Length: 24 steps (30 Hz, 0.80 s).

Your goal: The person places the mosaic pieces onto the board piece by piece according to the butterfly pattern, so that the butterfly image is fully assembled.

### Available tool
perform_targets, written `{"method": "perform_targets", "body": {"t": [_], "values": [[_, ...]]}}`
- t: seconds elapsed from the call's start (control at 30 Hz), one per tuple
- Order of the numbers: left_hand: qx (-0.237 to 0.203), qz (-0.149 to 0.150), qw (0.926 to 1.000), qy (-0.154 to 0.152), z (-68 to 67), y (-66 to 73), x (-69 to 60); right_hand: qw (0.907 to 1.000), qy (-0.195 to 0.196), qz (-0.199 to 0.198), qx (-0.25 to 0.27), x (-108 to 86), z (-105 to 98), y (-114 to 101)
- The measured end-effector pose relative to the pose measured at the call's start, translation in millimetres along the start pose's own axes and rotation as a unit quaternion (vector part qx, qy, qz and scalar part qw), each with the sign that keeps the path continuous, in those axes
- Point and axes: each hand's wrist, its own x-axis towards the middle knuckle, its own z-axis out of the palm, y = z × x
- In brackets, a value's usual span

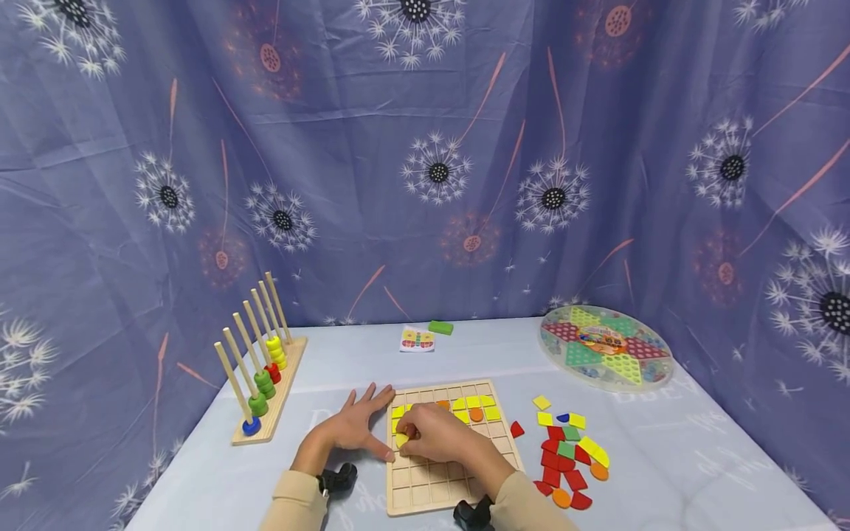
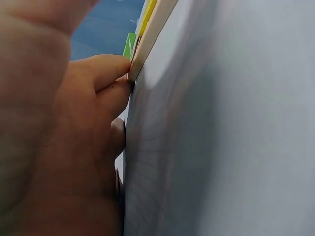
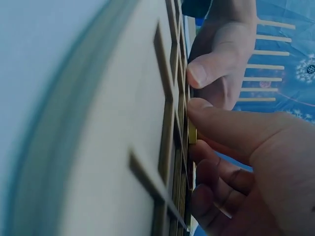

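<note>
Yellow piece (image 1: 401,440), bottom middle of head view, right grip (image 1: 434,434) pinching it between thumb and fingers, over left part of wooden grid board (image 1: 432,498). Left grip (image 1: 358,425) spread wide, touching board's left edge. Yellow tiles (image 1: 473,402) plus some orange in board's upper rows. Loose mixed-colour tiles (image 1: 551,479) lower right. Desk (image 1: 199,490) also has peg stand (image 1: 284,392) at left, round star-pattern board (image 1: 622,366) at right, picture card (image 1: 417,340) and green block (image 1: 440,327) just below centre.
</note>
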Motion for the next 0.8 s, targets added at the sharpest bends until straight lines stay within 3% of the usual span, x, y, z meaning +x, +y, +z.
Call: {"method": "perform_targets", "body": {"t": [0.33, 0.7, 0.8], "values": [[0.002, -0.002, 1.0000, 0.003, -0.9, 1.8, -2.5, 0.9995, 0.019, -0.014, 0.020, -1.7, 7.1, 2.1], [0.003, 0.001, 1.0000, 0.007, -0.1, 1.2, -1.4, 0.9990, 0.024, 0.019, -0.032, -4.0, 2.8, 1.1], [0.002, -0.002, 1.0000, 0.008, -0.2, 1.6, -1.9, 0.9991, 0.025, 0.028, -0.021, -3.9, 2.8, 0.9]]}}
